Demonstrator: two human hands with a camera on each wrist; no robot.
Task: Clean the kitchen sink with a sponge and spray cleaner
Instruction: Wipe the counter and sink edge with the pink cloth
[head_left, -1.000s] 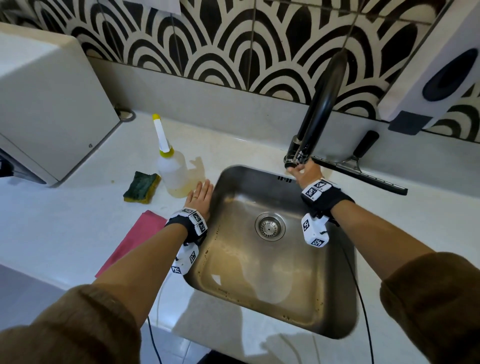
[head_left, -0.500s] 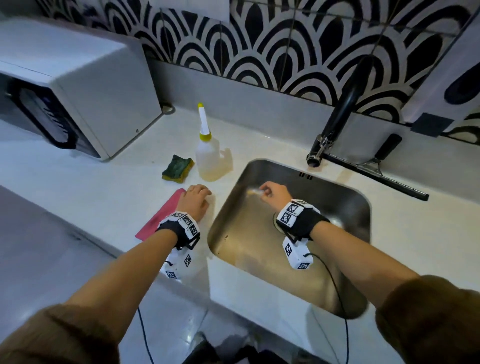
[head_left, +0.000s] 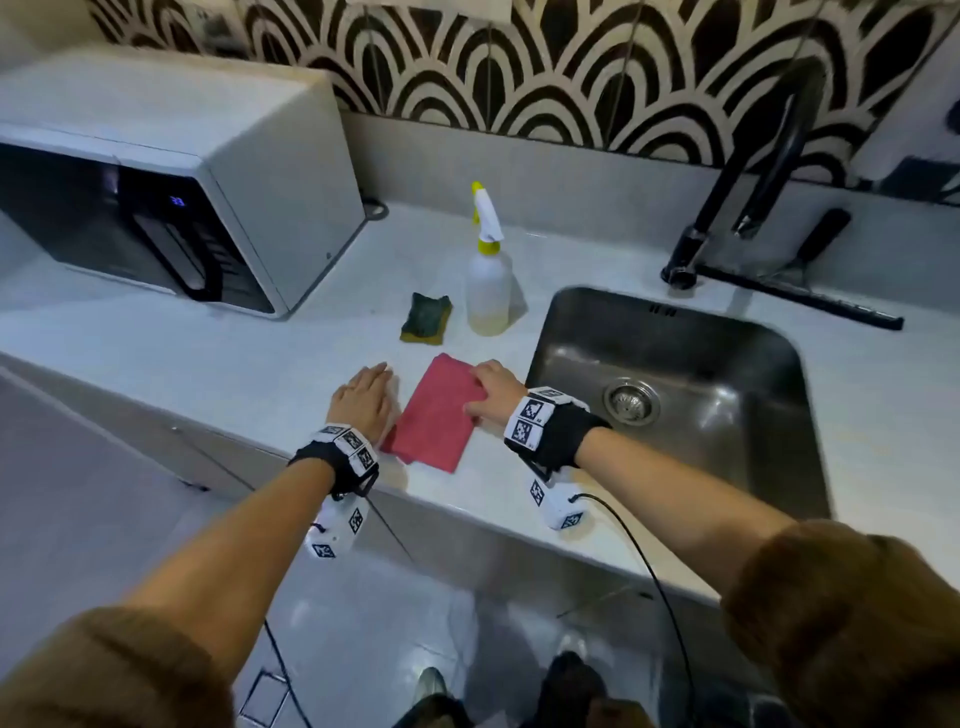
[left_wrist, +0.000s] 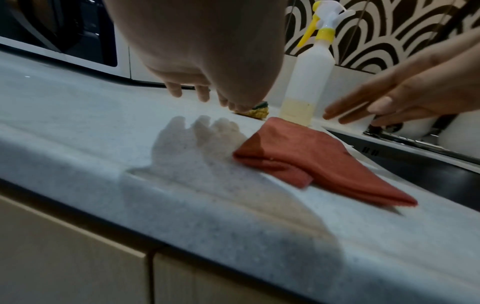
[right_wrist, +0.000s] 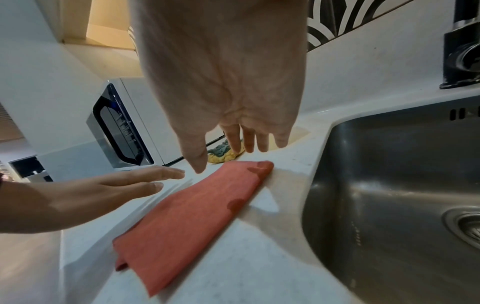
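A steel sink (head_left: 737, 467) is set into the white counter at the right. Left of it stand a white spray bottle (head_left: 488, 283) with a yellow nozzle and a green-and-yellow sponge (head_left: 426, 325). A folded red cloth (head_left: 434, 415) lies near the counter's front edge. My left hand (head_left: 370, 382) hovers flat just left of the cloth, fingers straight, holding nothing. My right hand (head_left: 485, 378) is over the cloth's far right corner with straight fingers. In the wrist views both hands (left_wrist: 197, 92) (right_wrist: 249, 142) float slightly above the counter and the cloth (left_wrist: 311, 156) (right_wrist: 197, 216).
A white microwave (head_left: 171, 171) stands at the back left. A black faucet (head_left: 753, 171) rises behind the sink, and a black squeegee (head_left: 800, 293) lies along the back wall. The drain strainer (head_left: 631, 400) sits in the basin floor. The counter's front edge runs under my wrists.
My right hand has left the faucet, crossed the sink and come over the red cloth. My left hand has shifted left, off the sink's rim. The view has swung left.
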